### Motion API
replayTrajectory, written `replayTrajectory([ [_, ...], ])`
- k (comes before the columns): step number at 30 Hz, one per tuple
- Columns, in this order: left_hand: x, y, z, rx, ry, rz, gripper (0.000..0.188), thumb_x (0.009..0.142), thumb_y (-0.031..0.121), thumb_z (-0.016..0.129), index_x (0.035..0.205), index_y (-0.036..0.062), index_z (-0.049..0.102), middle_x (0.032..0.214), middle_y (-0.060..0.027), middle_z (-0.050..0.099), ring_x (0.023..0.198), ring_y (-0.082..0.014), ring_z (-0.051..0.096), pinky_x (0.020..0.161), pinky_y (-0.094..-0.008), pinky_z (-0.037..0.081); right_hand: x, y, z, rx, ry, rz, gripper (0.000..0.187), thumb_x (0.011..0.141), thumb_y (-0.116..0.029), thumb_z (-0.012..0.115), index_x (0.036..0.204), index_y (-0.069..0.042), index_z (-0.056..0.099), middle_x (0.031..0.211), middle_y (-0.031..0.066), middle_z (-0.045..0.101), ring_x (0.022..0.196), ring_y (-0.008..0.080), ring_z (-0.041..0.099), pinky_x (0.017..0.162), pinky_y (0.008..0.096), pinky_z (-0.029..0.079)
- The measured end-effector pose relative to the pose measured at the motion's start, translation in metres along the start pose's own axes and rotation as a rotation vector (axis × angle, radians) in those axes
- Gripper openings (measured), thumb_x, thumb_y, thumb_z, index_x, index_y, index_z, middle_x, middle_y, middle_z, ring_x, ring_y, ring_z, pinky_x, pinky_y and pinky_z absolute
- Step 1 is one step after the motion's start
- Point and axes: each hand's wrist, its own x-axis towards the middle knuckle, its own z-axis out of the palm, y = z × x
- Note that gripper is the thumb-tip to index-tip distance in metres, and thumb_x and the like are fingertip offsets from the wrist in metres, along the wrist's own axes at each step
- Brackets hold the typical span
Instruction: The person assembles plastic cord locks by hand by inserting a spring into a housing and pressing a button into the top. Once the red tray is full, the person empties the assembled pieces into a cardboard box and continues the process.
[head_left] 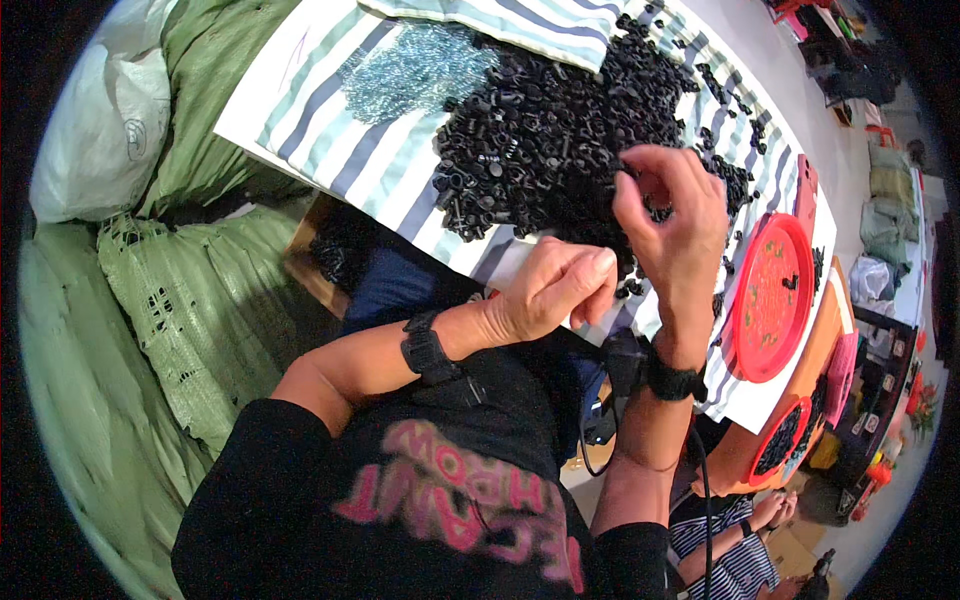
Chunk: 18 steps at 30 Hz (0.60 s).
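Observation:
A big heap of small black plastic parts [560, 130] covers the middle of a striped cloth [350, 160]. At the near edge of the heap, my left hand [562, 285] is closed, thumb pressed against the curled fingers; what it grips, if anything, is hidden. Just above the heap's right side, my right hand [680, 205] is curled with thumb and index finger close together. Anything dark between those fingertips blends into the black parts behind. Beside the heap lies a pile of small clear, bluish pieces [420, 75].
A red round tray [750, 335] with a few small pieces stands right of my right hand. Farther right is a red bowl of black parts [780, 440]. Large green woven sacks [200, 310] crowd the left. Another person's hands [775, 510] show at lower right.

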Motion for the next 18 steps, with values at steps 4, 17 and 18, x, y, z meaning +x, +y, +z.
replayTrajectory([
  [4,0.008,0.005,0.000,-0.030,-0.068,-0.098,0.068,0.104,0.054,0.026,0.085,-0.0008,0.061,0.068,-0.0095,0.064,0.053,-0.0145,0.062,0.047,-0.0233,0.047,-0.047,-0.001,-0.036,0.009,0.020,0.052,0.017,0.072,-0.008,0.074,0.088,-0.011,0.067,0.072,0.0015,0.059,0.066,0.0184,0.057,0.068,0.0325,0.041],
  [17,0.010,0.004,0.007,0.162,-0.231,-0.220,0.021,0.099,0.019,0.058,0.105,0.0009,0.066,0.080,-0.0025,0.066,0.066,-0.0068,0.062,0.058,-0.0208,0.050,-0.139,0.011,-0.040,0.109,0.191,0.379,0.026,0.077,0.000,0.072,0.101,-0.007,0.069,0.086,0.0084,0.062,0.074,0.0207,0.061,0.068,0.0328,0.049],
  [18,0.011,0.004,0.007,0.246,-0.236,-0.210,0.022,0.098,0.019,0.058,0.108,0.0011,0.067,0.081,-0.0039,0.067,0.066,-0.0073,0.063,0.059,-0.0210,0.051,-0.145,0.017,-0.044,0.095,0.222,0.456,0.024,0.078,0.001,0.071,0.101,-0.006,0.069,0.086,0.0088,0.062,0.072,0.0192,0.061,0.066,0.0316,0.050],
])
